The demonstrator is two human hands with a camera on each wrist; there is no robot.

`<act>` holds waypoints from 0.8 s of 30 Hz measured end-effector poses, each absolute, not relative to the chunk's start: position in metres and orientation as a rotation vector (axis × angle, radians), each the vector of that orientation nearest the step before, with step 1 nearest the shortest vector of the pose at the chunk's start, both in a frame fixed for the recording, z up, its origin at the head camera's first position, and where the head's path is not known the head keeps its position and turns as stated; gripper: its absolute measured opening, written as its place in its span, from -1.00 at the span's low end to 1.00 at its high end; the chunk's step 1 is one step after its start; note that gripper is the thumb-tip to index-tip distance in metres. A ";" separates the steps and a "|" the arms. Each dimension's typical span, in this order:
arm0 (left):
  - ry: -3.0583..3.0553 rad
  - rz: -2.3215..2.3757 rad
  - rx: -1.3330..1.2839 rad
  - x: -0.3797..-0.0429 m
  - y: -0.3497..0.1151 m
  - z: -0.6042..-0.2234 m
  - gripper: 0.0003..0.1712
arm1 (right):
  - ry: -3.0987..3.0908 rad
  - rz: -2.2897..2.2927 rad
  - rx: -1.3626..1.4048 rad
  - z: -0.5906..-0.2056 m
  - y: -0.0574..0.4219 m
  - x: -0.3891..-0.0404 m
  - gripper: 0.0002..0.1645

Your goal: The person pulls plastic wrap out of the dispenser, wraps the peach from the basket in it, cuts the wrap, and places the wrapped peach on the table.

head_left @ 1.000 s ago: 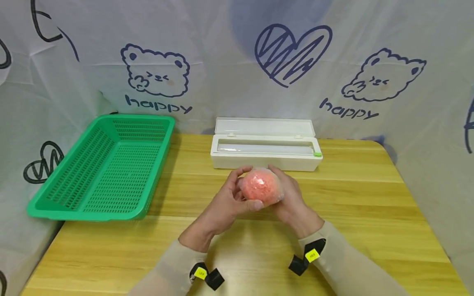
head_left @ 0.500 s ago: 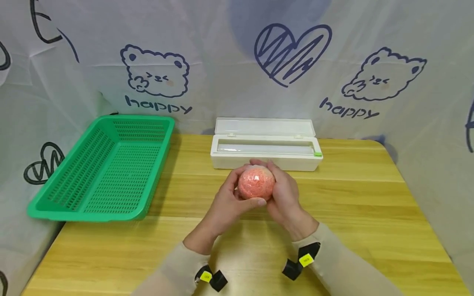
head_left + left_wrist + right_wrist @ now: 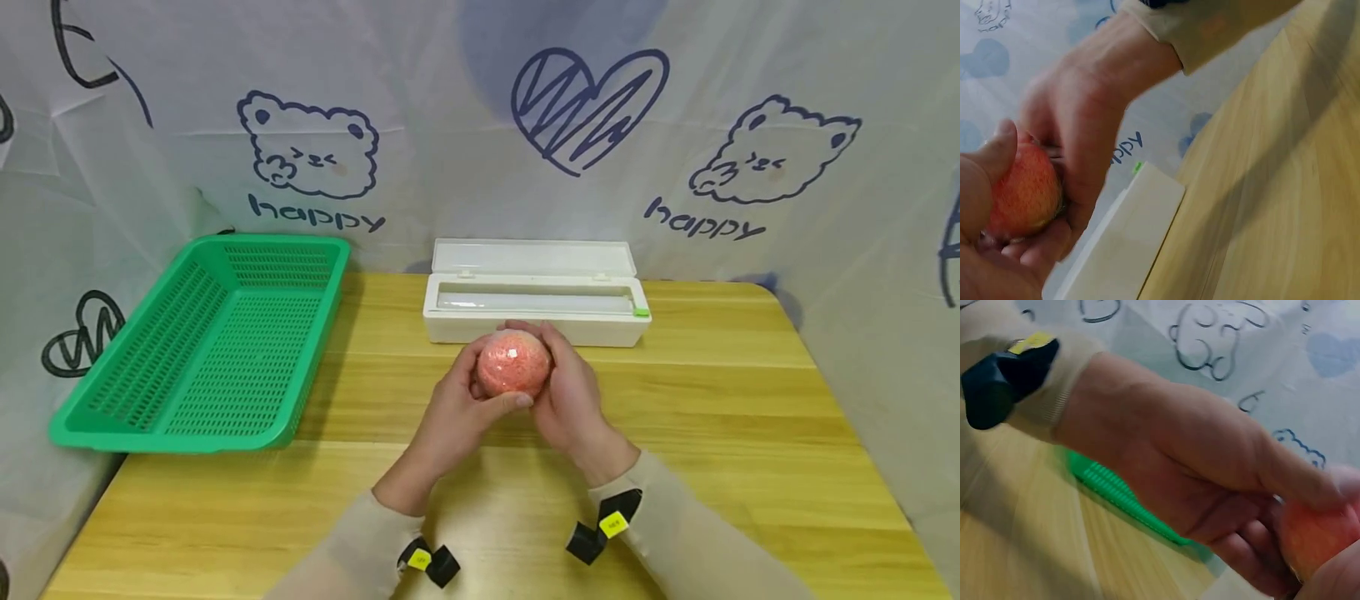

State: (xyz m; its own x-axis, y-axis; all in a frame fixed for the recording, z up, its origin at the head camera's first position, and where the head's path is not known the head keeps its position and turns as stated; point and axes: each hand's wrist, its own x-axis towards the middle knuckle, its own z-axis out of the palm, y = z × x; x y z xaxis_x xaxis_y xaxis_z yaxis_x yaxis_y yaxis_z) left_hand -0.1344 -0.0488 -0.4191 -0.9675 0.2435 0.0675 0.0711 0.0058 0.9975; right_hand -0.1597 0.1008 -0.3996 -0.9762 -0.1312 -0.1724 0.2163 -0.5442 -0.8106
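An apple (image 3: 513, 364), red flecked with yellow, is held over the middle of the table; shiny clear film covers its skin. My left hand (image 3: 456, 417) grips it from the left, thumb lying across the near side. Against its right and far side curls my right hand (image 3: 576, 404). In the left wrist view the apple (image 3: 1025, 197) sits between both hands, the right hand (image 3: 1085, 119) bent round its far side. The right wrist view shows part of the apple (image 3: 1310, 534) under the left thumb. Fingers hide its underside.
Just beyond the hands stands a white cling film dispenser (image 3: 536, 329), its lid raised and a roll inside. A green perforated basket (image 3: 315, 367) is at the left of the wooden table (image 3: 720, 433). White sheeting with drawings (image 3: 450, 108) hangs behind.
Both hands and the apple have shifted slightly left. The apple has turned, and the right hand has closed in round it from a looser hold. Basket and dispenser stay put.
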 end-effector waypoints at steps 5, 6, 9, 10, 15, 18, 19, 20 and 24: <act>2.510 1.800 0.277 -0.136 -0.043 -0.417 -0.03 | 1.524 -2.591 0.183 -0.405 0.092 -0.161 -0.48; 2.556 1.748 0.267 -0.136 -0.043 -0.416 0.00 | 1.553 -2.595 0.209 -0.406 0.091 -0.163 -0.50; 2.628 1.665 0.299 -0.137 -0.043 -0.413 0.08 | 1.590 -2.625 0.281 -0.410 0.088 -0.165 -0.58; 2.648 1.644 0.338 -0.138 -0.043 -0.412 0.06 | 1.604 -2.635 0.289 -0.411 0.088 -0.166 -0.59; 2.811 1.601 0.578 -0.141 -0.040 -0.417 -0.35 | 1.683 -2.681 0.359 -0.410 0.082 -0.164 -0.65; 2.932 1.643 0.587 -0.141 -0.037 -0.423 -0.46 | 1.693 -2.692 0.359 -0.406 0.079 -0.162 -0.66; 2.947 1.679 0.558 -0.141 -0.037 -0.424 -0.47 | 1.696 -2.681 0.334 -0.404 0.078 -0.161 -0.64; 2.930 1.730 0.518 -0.142 -0.037 -0.424 -0.47 | 1.715 -2.653 0.294 -0.403 0.078 -0.161 -0.61; 2.774 1.905 0.338 -0.142 -0.036 -0.420 -0.45 | 1.903 -2.488 0.113 -0.400 0.080 -0.161 -0.48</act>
